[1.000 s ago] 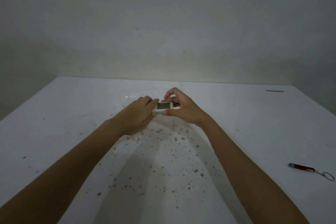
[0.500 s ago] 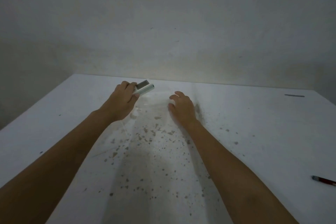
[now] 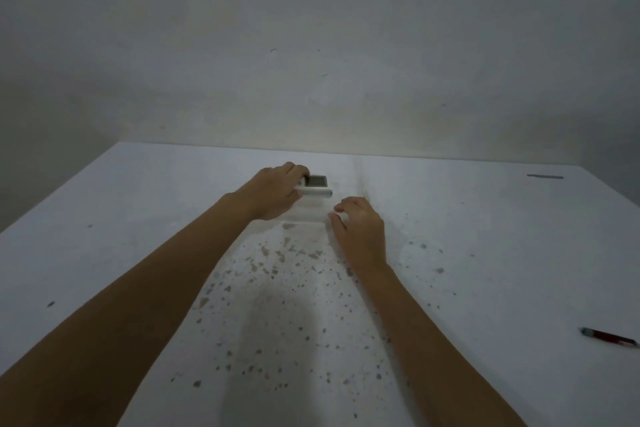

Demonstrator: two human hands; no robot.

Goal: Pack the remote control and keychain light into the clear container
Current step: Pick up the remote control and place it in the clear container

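Observation:
My left hand (image 3: 273,192) grips a small white remote control (image 3: 316,186) with a dark screen, holding it level over the far middle of the white table (image 3: 138,253). Just under it stands the clear container (image 3: 304,213), faint and hard to make out. My right hand (image 3: 360,230) rests beside the container's right side, fingers curled and apart, holding nothing. The red keychain light (image 3: 609,336) lies on the table at the far right edge of view, its ring cut off.
The table is speckled with dark flecks (image 3: 277,270) in the middle. A thin dark strip (image 3: 545,176) lies at the far right corner. A plain wall (image 3: 311,45) rises right behind the table's back edge.
The remote passed from both hands to my left hand alone, swung left and is now level above the container. My right hand let go and dropped beside the container.

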